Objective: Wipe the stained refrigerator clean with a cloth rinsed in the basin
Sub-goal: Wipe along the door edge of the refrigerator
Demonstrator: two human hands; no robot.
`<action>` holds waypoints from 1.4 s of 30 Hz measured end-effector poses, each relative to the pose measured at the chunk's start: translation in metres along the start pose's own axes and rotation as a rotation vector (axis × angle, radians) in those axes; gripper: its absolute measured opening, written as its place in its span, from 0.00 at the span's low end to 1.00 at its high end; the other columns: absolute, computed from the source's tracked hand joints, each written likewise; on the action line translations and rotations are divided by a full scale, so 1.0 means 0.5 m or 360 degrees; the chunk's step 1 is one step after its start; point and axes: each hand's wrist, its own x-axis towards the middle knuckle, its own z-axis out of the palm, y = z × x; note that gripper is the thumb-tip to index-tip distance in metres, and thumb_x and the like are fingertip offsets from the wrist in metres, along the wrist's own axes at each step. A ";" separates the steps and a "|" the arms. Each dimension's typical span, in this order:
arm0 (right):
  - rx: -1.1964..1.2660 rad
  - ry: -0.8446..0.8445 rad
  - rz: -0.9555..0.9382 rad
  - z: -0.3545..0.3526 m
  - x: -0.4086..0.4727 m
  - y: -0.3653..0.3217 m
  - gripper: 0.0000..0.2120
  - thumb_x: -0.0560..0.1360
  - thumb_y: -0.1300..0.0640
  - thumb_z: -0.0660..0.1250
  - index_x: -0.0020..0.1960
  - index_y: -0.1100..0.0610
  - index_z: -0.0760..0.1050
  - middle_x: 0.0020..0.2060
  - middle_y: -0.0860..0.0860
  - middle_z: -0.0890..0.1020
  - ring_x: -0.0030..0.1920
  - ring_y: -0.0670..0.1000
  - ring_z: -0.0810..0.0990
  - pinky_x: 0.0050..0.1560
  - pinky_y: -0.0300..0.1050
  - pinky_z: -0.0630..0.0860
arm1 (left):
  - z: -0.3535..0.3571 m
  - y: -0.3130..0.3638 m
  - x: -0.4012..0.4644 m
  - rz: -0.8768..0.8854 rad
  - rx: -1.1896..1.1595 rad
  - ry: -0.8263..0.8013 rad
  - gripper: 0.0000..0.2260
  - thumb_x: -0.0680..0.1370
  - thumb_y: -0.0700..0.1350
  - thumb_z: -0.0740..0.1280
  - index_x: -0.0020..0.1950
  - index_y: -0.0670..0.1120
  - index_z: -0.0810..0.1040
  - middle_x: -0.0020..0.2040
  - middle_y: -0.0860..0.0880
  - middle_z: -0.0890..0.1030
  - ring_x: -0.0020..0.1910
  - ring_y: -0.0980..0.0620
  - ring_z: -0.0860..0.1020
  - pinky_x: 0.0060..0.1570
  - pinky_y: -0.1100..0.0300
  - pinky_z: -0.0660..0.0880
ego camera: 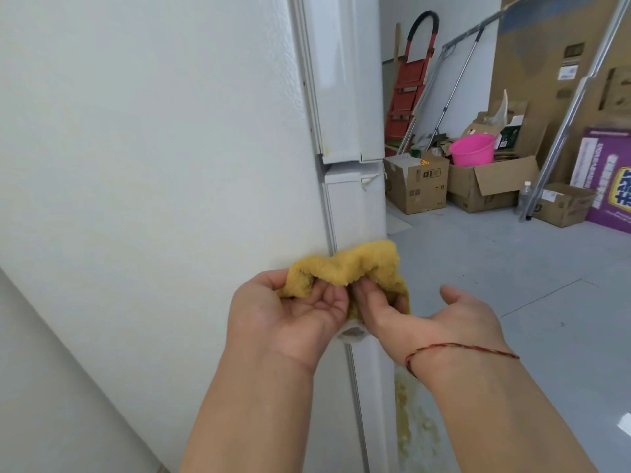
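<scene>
Grey floor tiles [512, 268] run back to a clutter of cardboard boxes [418, 186], a pink bucket [473, 149], a red step ladder [404, 87] and a purple carton [611, 179] along the far wall. Close up on the left stands the white refrigerator [153, 148], seen along its side panel and door edge.

Both hands hold the yellow cloth [345, 264] bunched just in front of the door edge, about halfway down. The left hand [290, 308] has its fingers curled into the cloth's left end; the right hand [426, 319] pinches the right end with its fingertips while the thumb stands out free. This looks like refolding or regripping the cloth rather than wiping.

As for progress, the side panel and upper door appear clean, though faint marks may not show. A yellowish, speckled stain [415, 421] spreads over the lower door front below the hands, so that patch, at least, seems left to do. No basin is clearly in view.

The purple carton carries large white characters and the boxes have printed labels, but none of it is legible.
</scene>
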 end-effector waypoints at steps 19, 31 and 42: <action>-0.0409 -0.0848 -0.0268 0.073 -0.114 0.094 0.23 0.78 0.45 0.58 0.54 0.66 0.73 0.51 0.62 0.80 0.54 0.61 0.80 0.50 0.58 0.77 | 0.059 0.042 -0.043 0.0257 0.0146 -0.0499 0.11 0.73 0.41 0.60 0.52 0.38 0.76 0.53 0.40 0.81 0.60 0.41 0.78 0.61 0.47 0.72; -0.1425 -0.1124 -0.0697 0.085 -0.124 0.113 0.29 0.80 0.38 0.49 0.50 0.58 0.80 0.44 0.57 0.85 0.46 0.54 0.85 0.44 0.50 0.81 | 0.054 0.083 -0.061 0.0674 0.0744 -0.0434 0.06 0.78 0.43 0.64 0.49 0.42 0.79 0.48 0.42 0.84 0.47 0.44 0.82 0.49 0.49 0.78; -0.1699 -0.1131 -0.2450 0.119 -0.136 0.081 0.24 0.73 0.34 0.48 0.38 0.49 0.73 0.30 0.40 0.75 0.34 0.43 0.73 0.39 0.41 0.68 | 0.145 0.101 -0.099 0.1436 0.1057 -0.1030 0.07 0.77 0.35 0.63 0.50 0.45 0.74 0.44 0.49 0.80 0.48 0.50 0.80 0.51 0.55 0.77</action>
